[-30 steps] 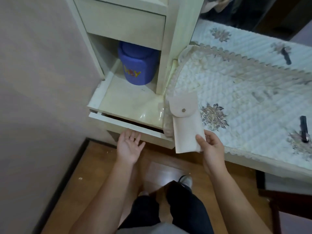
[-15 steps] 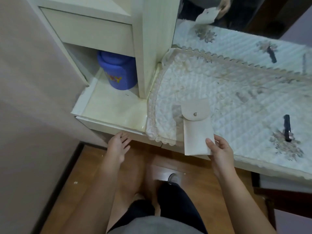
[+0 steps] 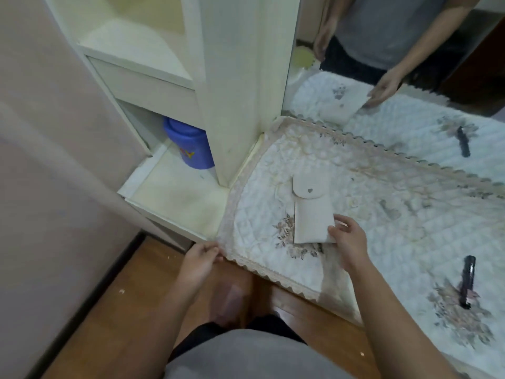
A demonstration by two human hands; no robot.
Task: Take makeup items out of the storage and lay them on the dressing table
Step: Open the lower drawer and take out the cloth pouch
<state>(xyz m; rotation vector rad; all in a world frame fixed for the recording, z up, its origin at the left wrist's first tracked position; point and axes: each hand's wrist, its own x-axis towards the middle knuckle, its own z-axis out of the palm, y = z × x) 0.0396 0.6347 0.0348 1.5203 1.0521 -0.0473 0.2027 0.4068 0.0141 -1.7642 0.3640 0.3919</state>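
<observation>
Cream pouch (image 3: 313,214) laid near-left on dressing table (image 3: 382,214), right hand (image 3: 348,246) pinching its corner; left hand (image 3: 200,259) loosely curled, empty; black tube (image 3: 467,281) already out; more likely remains.

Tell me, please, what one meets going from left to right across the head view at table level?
Blue tub → left hand → beige snap pouch → right hand → black makeup tube.

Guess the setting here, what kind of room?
Most likely a bedroom or dressing corner at home: a dressing table under a quilted lace-edged cloth, a mirror behind it reflecting the person, and a cream cabinet with open shelves beside it. The right hand holds a pouch on the cloth.
</observation>
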